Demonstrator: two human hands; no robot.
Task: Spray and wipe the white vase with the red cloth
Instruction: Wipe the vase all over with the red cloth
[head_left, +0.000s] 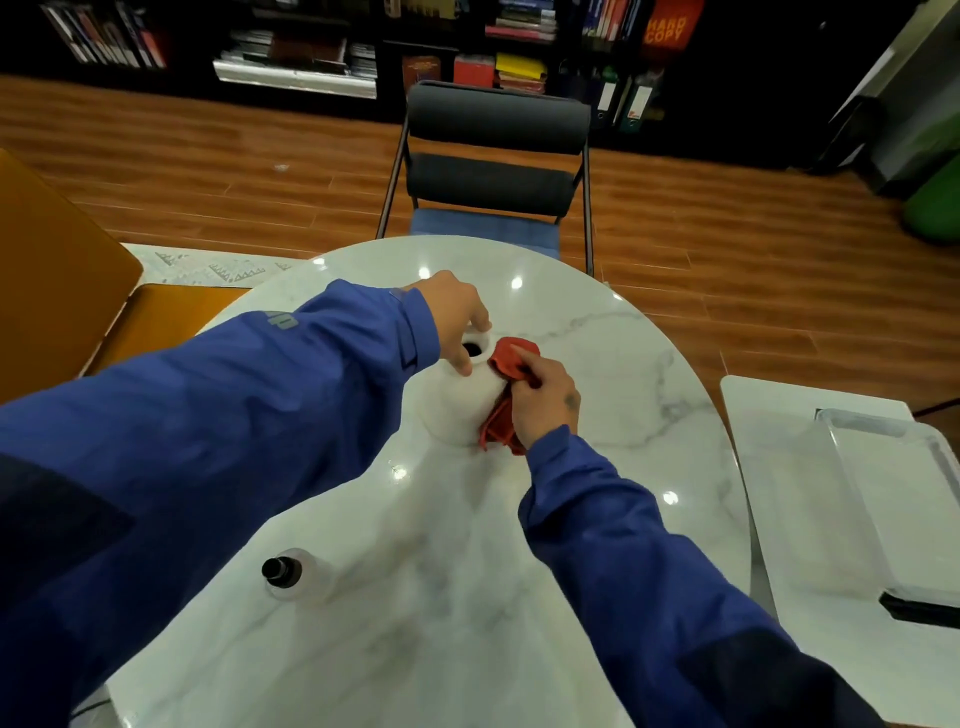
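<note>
While gripping the rim of the white vase directly beneath the left hand, wiping its shoulder with the red cloth bunched in the clutching right hand; looking mid-wipe; probably needing a turn next for the far side.

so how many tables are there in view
2: the round marble table where the vase stands, and a white table to its right carrying a clear tray. Others may be off-frame.
</note>
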